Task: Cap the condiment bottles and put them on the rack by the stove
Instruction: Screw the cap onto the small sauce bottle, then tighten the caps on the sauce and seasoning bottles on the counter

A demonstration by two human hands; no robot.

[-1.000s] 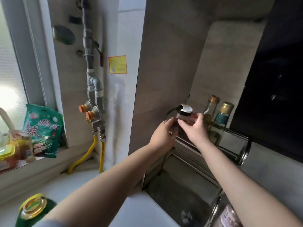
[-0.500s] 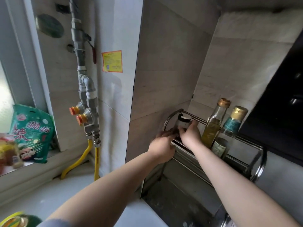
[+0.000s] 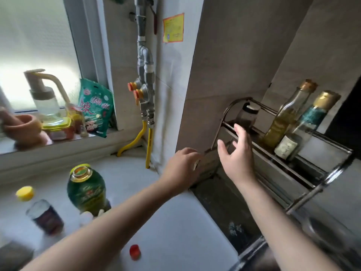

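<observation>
The right hand [image 3: 237, 153] is spread wide, fingers straight and fanned, holding nothing; it hangs in front of the left end of the wire rack [image 3: 304, 171], just short of its front rail. The left hand [image 3: 182, 167] sits lower, beside the rack's left upright, fingers loosely bent with nothing in its grip; whether its fingertips touch the tiled wall is hard to tell through the blur. On the rack's upper shelf stand 3 bottles: a small dark dispenser bottle [image 3: 248, 116] at the left end, its pale cap closed, then a tall oil bottle [image 3: 283, 122] with a gold cap, then a blue-necked bottle [image 3: 301, 132] also capped in gold, the last 2 touching or nearly so. On the white bench [image 3: 175, 222], toward its left edge, a green bottle [image 3: 86, 190] stands upright with its mouth uncapped, and a smaller dark-sauce bottle [image 3: 45, 216] stands near it, closer to the front-left corner, its top blurred. A yellow cap [image 3: 25, 193] lies loose to the left of the green bottle, and a red cap [image 3: 135, 251] lies alone near the bench's front edge, well apart from both bottles.
</observation>
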